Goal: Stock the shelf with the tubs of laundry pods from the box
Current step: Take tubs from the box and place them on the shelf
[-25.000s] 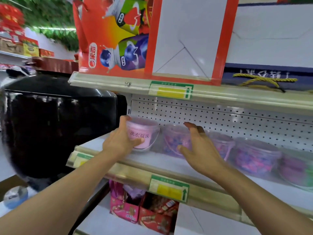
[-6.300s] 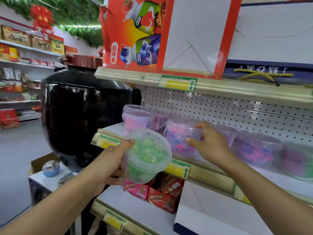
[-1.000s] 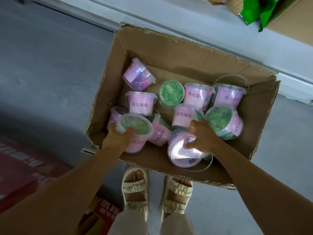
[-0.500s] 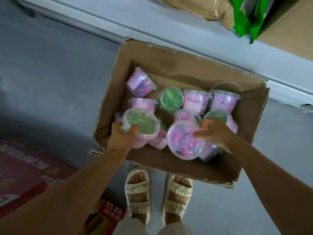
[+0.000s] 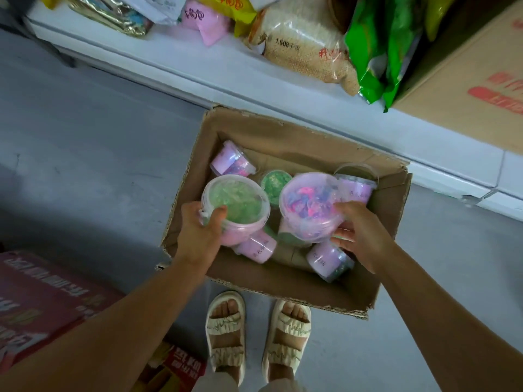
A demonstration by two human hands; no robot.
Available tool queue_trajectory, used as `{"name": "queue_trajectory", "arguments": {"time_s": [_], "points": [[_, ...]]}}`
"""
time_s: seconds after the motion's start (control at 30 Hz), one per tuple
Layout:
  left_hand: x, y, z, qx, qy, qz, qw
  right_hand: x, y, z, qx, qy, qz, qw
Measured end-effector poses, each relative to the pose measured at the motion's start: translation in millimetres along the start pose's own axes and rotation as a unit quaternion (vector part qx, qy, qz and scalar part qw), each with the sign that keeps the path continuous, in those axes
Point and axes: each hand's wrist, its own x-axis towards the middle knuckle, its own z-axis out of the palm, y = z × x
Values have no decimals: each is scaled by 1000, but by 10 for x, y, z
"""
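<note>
An open cardboard box [image 5: 317,290] stands on the floor in front of my feet, with several tubs of laundry pods lying in it. My left hand [image 5: 198,236] grips a clear tub of green pods [image 5: 236,205] with a pink label, lifted above the box. My right hand [image 5: 359,236] grips a tub of pink and blue pods [image 5: 308,205] by its side, also raised over the box. Below them lie a pink-labelled tub [image 5: 259,247], another tub [image 5: 328,260] and a green-filled tub [image 5: 273,183].
A low white shelf base [image 5: 226,72] runs behind the box, carrying a bag of grain [image 5: 305,43], green packets [image 5: 379,52] and a large brown carton [image 5: 475,86]. Red cartons [image 5: 42,301] lie on the grey floor at my left. My sandalled feet [image 5: 254,335] stand close to the box.
Both hands have lifted their tubs higher out of the box. The view has tilted up, showing more of the low shelf behind.
</note>
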Motion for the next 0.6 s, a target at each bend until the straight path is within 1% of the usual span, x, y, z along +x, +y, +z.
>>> {"name": "queue_trajectory", "arguments": {"time_s": [0.1,0.2,0.33,0.4,0.6], "points": [[-244,428,-203,-30,9,24,999,-481,-406,-31,69,8,-5,998],[-551,909,-471,-61,7,39,997,-1035,-853,-57,102,-3,-49,994],[-933,1510,-874,-125,-3,50,991,-1844,-1503,-58,129,-19,-96,987],[-1209,1889,-1126,-143,-7,71,987,-2267,-1814,-72,144,-16,-116,983],[-2019,2919,-1951,-192,-1,133,972,-3513,-2644,-123,157,-18,-212,965]]}}
